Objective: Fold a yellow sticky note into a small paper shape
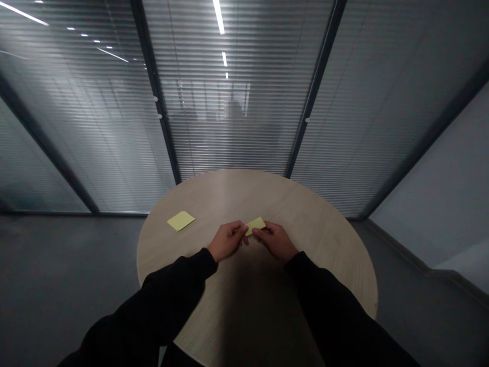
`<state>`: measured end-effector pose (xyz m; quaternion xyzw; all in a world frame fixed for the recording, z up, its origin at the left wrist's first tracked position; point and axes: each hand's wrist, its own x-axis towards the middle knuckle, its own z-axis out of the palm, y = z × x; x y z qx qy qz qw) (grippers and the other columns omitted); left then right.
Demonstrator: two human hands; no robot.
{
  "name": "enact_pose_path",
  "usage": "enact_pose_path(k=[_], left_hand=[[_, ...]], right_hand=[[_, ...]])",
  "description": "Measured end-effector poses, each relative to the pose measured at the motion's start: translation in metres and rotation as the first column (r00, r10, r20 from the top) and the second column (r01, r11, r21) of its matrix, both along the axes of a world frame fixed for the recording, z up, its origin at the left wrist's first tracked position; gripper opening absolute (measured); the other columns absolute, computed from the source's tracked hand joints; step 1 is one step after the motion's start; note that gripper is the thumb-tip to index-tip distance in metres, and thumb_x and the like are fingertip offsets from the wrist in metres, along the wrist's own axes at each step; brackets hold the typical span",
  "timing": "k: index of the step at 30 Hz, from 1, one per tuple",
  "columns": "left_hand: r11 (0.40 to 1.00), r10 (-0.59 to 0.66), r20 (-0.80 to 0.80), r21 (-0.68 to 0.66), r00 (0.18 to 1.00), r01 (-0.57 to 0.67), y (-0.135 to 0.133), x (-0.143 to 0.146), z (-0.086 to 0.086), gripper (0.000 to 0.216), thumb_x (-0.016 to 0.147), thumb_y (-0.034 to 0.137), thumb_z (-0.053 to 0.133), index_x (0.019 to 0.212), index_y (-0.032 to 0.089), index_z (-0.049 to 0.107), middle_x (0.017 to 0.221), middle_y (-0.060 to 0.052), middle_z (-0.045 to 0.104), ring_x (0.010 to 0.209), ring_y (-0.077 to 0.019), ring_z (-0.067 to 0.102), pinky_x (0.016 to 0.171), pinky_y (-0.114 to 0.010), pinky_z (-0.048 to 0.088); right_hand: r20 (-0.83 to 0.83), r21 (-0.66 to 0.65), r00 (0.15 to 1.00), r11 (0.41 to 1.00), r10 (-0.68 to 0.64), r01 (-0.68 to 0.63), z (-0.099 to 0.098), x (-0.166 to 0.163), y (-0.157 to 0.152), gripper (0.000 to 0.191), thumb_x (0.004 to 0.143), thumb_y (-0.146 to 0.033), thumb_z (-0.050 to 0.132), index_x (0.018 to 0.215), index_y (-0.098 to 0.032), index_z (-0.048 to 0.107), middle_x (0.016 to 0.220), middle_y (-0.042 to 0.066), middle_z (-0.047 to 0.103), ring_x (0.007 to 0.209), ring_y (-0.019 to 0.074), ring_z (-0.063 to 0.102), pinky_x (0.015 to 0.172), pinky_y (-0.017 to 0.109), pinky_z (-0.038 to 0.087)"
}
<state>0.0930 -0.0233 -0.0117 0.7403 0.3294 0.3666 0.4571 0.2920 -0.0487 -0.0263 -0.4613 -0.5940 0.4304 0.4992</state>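
Observation:
Between my two hands is a small yellow sticky note point(255, 224), narrower than a square, so it looks folded. My left hand point(228, 240) pinches its left end between thumb and fingers. At the right end, my right hand point(275, 240) grips it the same way, thumb on the near side. Both hands are just over the middle of the round wooden table point(321, 234). To the left lies a flat pad or stack of yellow sticky notes point(181, 220), apart from my hands.
Beyond the table's far edge stands a glass partition with blinds point(233, 137) and dark frame posts point(164, 122). A pale wall point(443, 193) rises on the right. Grey floor point(69, 275) surrounds the table.

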Motion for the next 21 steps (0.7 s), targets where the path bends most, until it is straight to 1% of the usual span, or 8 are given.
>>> enact_pose_path(k=[3,5,8,11,14,16,19,21], left_hand=[[0.997,0.045,-0.044,0.061,0.998,-0.042,0.002,-0.002,0.000,0.049,0.096,0.056,0.048,0.077,0.015,0.065,0.062,-0.002,0.064,0.053,-0.0108,0.048,0.055,-0.023,0.036],[0.995,0.069,-0.081,0.073,0.994,-0.063,0.004,-0.004,0.000,0.048,0.096,0.055,0.049,0.074,0.015,0.064,0.058,-0.001,0.062,0.051,-0.0106,0.046,0.054,-0.023,0.035],[0.998,0.058,-0.084,0.018,0.995,-0.057,0.004,-0.005,-0.003,0.049,0.095,0.057,0.050,0.076,0.015,0.065,0.058,-0.002,0.062,0.050,-0.0101,0.045,0.052,-0.023,0.033],[0.998,0.044,-0.023,-0.046,0.999,-0.045,0.005,-0.005,-0.006,0.049,0.093,0.060,0.052,0.081,0.014,0.067,0.062,-0.002,0.062,0.050,-0.0094,0.045,0.050,-0.022,0.031],[0.995,0.084,0.019,-0.058,0.996,-0.083,0.007,-0.006,-0.009,0.046,0.088,0.059,0.060,0.091,0.014,0.068,0.061,0.001,0.057,0.050,-0.0092,0.044,0.049,-0.022,0.029],[0.992,0.108,0.026,-0.067,0.994,-0.106,0.009,-0.006,-0.010,0.046,0.086,0.059,0.063,0.094,0.014,0.068,0.059,0.003,0.053,0.050,-0.0091,0.043,0.049,-0.021,0.029],[0.987,0.124,0.037,-0.112,0.992,-0.119,0.012,-0.006,-0.014,0.047,0.084,0.061,0.064,0.088,0.014,0.066,0.057,0.003,0.051,0.049,-0.0087,0.041,0.048,-0.021,0.027],[0.979,0.151,0.043,-0.142,0.988,-0.144,0.013,-0.005,-0.015,0.047,0.082,0.062,0.065,0.083,0.015,0.064,0.057,0.003,0.052,0.048,-0.0088,0.042,0.047,-0.021,0.028]], right_hand=[[0.039,0.017,0.999,0.999,-0.028,0.028,0.001,0.002,0.000,0.036,0.085,-0.052,0.069,0.083,-0.016,0.072,0.071,0.002,0.064,0.064,0.0139,0.053,0.062,0.027,0.040],[0.041,0.014,0.997,0.998,-0.061,0.061,0.004,0.002,0.000,0.038,0.085,-0.053,0.068,0.079,-0.016,0.071,0.068,0.001,0.062,0.063,0.0140,0.052,0.061,0.028,0.039],[-0.001,0.018,0.994,0.994,-0.107,0.107,0.007,0.002,0.000,0.036,0.082,-0.053,0.071,0.079,-0.018,0.069,0.065,-0.001,0.059,0.060,0.0134,0.050,0.059,0.027,0.039],[-0.032,0.022,0.995,0.995,-0.099,0.100,0.007,0.000,0.000,0.035,0.083,-0.053,0.071,0.081,-0.018,0.068,0.065,-0.002,0.058,0.059,0.0128,0.050,0.058,0.026,0.038],[-0.062,0.019,0.993,0.995,-0.097,0.099,0.005,-0.004,0.002,0.034,0.085,-0.052,0.069,0.086,-0.018,0.067,0.068,-0.001,0.059,0.060,0.0130,0.052,0.059,0.027,0.041],[-0.110,0.018,0.988,0.994,-0.108,0.111,0.002,-0.006,0.004,0.034,0.084,-0.050,0.070,0.098,-0.019,0.066,0.076,0.000,0.062,0.062,0.0133,0.055,0.060,0.027,0.045],[-0.193,0.071,0.971,0.985,-0.140,0.156,-0.002,-0.007,0.006,0.052,0.081,-0.043,0.075,0.125,-0.026,0.054,0.099,0.002,0.065,0.064,0.0127,0.059,0.060,0.027,0.048],[-0.142,0.145,0.979,0.975,-0.149,0.170,-0.003,-0.006,0.006,0.051,0.081,-0.040,0.074,0.126,-0.027,0.054,0.110,0.005,0.064,0.067,0.0120,0.060,0.061,0.027,0.049]])
